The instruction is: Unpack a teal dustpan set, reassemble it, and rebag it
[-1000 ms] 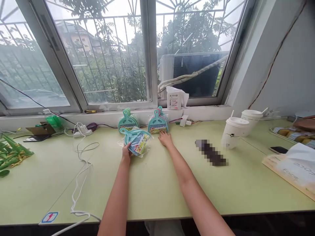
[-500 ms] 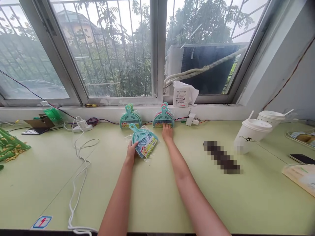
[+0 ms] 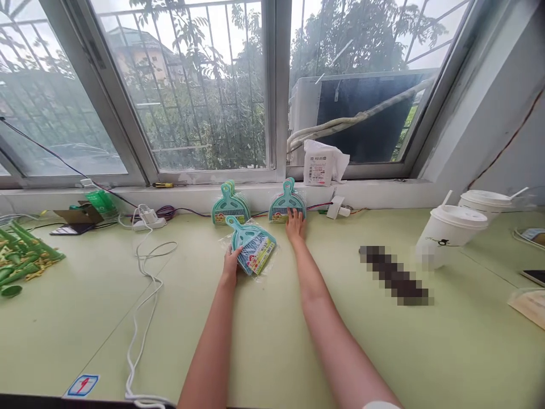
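My left hand (image 3: 232, 262) is closed on the left edge of a teal dustpan-and-brush set (image 3: 254, 247) in clear wrapping, tilted just above or on the table. More than one set may be layered there; I cannot tell. My right hand (image 3: 295, 226) reaches forward with its fingers spread, resting against the lower front of an upright stack of dustpan sets (image 3: 286, 200) by the window wall. To its left another upright stack of dustpan sets (image 3: 229, 203) leans against the wall, touched by neither hand.
A white power strip (image 3: 149, 218) and a long white cable (image 3: 140, 318) lie on the left. Two lidded white cups (image 3: 447, 233) stand at the right, near a pixelated dark object (image 3: 394, 275). A white packet (image 3: 320, 165) sits on the sill, and a yellow-handled tool (image 3: 162, 184) lies farther left.
My right hand's fingers have spread and moved slightly up the front of the right stack. Its red edging shows less now. The left hand keeps its hold; the view has shifted slightly.
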### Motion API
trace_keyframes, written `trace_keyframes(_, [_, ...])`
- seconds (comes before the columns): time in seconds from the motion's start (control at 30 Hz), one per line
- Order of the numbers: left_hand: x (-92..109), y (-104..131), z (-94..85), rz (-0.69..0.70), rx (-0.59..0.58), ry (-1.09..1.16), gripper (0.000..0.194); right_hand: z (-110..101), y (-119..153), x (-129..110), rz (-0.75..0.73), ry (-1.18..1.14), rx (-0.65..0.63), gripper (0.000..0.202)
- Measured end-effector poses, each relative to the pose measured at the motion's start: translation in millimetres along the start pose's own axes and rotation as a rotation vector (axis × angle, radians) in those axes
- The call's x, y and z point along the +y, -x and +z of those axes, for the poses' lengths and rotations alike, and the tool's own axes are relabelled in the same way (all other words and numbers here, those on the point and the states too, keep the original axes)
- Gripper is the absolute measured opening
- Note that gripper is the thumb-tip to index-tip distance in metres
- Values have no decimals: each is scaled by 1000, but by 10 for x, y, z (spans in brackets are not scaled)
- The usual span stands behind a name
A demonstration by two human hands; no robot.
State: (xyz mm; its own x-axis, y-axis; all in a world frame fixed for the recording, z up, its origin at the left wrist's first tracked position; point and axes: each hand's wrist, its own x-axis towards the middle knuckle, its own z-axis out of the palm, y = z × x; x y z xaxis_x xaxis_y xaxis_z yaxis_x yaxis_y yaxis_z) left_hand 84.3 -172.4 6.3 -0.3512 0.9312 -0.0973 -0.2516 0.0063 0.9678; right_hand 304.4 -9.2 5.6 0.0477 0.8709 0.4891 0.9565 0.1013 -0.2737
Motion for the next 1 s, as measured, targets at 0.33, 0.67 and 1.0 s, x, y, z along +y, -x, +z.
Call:
trace_keyframes(0.33, [23, 34, -3, -27, -11, 19, 41, -67, 100, -24, -31, -38, 43, 56])
trace_keyframes(0.67, [78, 84, 27, -38, -18, 53, 37, -268, 478, -90, -233, -324, 134, 39])
trace_keyframes(1.0, [124, 133, 110, -34, -10, 82, 28, -558, 1306, -422, -340, -892, -36, 17])
